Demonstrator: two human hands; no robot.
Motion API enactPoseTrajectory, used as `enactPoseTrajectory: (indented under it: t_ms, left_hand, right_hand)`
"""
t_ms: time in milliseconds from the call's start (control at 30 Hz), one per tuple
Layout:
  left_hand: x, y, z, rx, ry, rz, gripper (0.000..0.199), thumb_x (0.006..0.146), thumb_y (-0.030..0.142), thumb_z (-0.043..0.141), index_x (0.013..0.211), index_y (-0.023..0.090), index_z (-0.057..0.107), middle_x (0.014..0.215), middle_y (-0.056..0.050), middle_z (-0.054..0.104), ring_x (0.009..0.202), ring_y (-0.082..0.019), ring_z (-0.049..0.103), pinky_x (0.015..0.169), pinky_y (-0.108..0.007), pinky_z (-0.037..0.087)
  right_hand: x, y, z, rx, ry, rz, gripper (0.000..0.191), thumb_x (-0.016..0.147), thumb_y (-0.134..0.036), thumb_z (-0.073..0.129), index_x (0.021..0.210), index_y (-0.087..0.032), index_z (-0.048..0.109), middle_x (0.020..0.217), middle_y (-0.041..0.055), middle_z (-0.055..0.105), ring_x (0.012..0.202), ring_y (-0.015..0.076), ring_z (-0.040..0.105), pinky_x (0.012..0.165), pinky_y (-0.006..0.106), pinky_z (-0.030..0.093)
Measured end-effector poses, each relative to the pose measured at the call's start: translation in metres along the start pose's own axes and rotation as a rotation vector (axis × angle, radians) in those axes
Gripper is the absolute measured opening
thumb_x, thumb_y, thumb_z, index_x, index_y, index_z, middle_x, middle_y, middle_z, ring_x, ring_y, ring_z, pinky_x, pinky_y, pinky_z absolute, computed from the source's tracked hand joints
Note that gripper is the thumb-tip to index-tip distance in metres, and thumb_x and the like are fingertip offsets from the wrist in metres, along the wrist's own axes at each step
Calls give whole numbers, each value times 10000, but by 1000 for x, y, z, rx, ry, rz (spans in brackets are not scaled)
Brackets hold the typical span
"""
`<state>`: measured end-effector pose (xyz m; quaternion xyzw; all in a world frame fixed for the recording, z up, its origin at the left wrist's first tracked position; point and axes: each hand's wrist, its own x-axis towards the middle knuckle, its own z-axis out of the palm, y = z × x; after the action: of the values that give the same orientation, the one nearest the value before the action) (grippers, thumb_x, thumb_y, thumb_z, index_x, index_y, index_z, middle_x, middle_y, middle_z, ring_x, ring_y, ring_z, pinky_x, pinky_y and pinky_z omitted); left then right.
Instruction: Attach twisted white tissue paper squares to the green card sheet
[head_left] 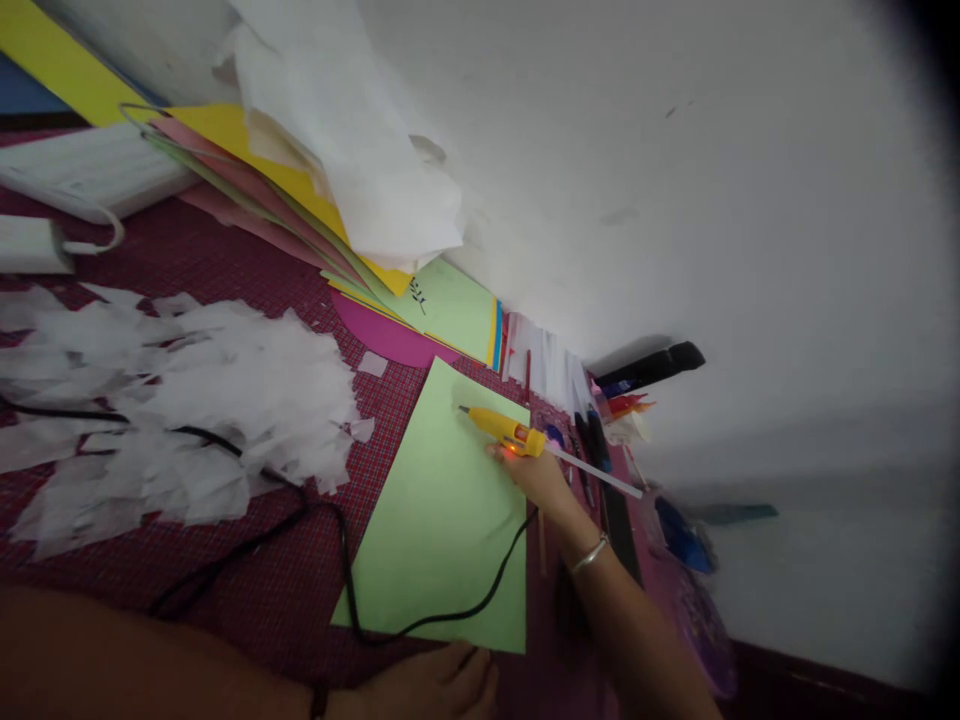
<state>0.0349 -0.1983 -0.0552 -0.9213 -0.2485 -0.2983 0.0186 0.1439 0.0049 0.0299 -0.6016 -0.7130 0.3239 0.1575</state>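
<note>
A yellow hot glue gun (504,432) with a lit orange light is gripped in my right hand (534,474). Its nozzle points left, over the upper part of a light green paper sheet (431,520). A pale glue stick (600,474) juts from its back end. The gun's black cord (457,616) loops across the sheet and off to the left. Down at the bottom edge, my left hand (427,686) rests by the sheet's lower edge, fingers loosely bent and dim; it appears to hold nothing.
Many cut white paper pieces (247,400) are heaped on the left of the dark red cloth (225,245). Coloured sheets (457,310) and crumpled white paper (352,130) lie against the wall. White strips (551,365) and pens (592,440) line the right side. A white power strip (97,170) is upper left.
</note>
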Motion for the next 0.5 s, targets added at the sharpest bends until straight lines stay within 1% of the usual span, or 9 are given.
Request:
enactPoseTrajectory:
  t_ms: [67, 133, 300, 400, 500]
  left_hand:
    - [1, 1, 1, 16, -5, 2, 229, 869, 139, 537, 1036, 149, 694, 1019, -37, 693, 953, -139, 595, 846, -256, 427]
    - [1, 2, 2, 28, -1, -8, 226, 863, 142, 540, 1025, 152, 697, 1002, -43, 688, 950, -143, 591, 838, -256, 428]
    - [0, 4, 8, 18, 1, -1, 245, 847, 155, 556, 1050, 172, 692, 1065, -29, 681, 1003, -159, 583, 838, -279, 432]
    - [0, 4, 7, 13, 11, 2, 242, 852, 159, 555, 1052, 161, 691, 1048, -42, 687, 998, -156, 587, 836, -276, 430]
    - [1, 2, 2, 14, 10, -3, 240, 876, 157, 522, 1042, 150, 695, 1043, -49, 686, 992, -148, 588, 833, -262, 426]
  right_hand:
    - [-1, -1, 0, -25, 15, -3, 232, 671, -426, 609, 691, -201, 558, 546, -8, 505, 502, 133, 444, 444, 258, 348]
    - [-1, -2, 0, -28, 8, -9, 225, 675, -421, 605, 698, -203, 556, 538, -9, 502, 498, 135, 446, 439, 256, 348]
    - [0, 2, -1, 39, -35, -60, 253, 652, -413, 661, 650, -211, 509, 513, -37, 465, 496, 124, 445, 450, 248, 381]
    - [-1, 4, -2, 55, -23, -51, 244, 651, -400, 663, 664, -209, 512, 514, -46, 456, 497, 118, 440, 448, 241, 378]
    - [-1, 4, -3, 20, 19, -18, 237, 659, -408, 648, 669, -203, 529, 536, -29, 490, 504, 123, 453, 450, 247, 375]
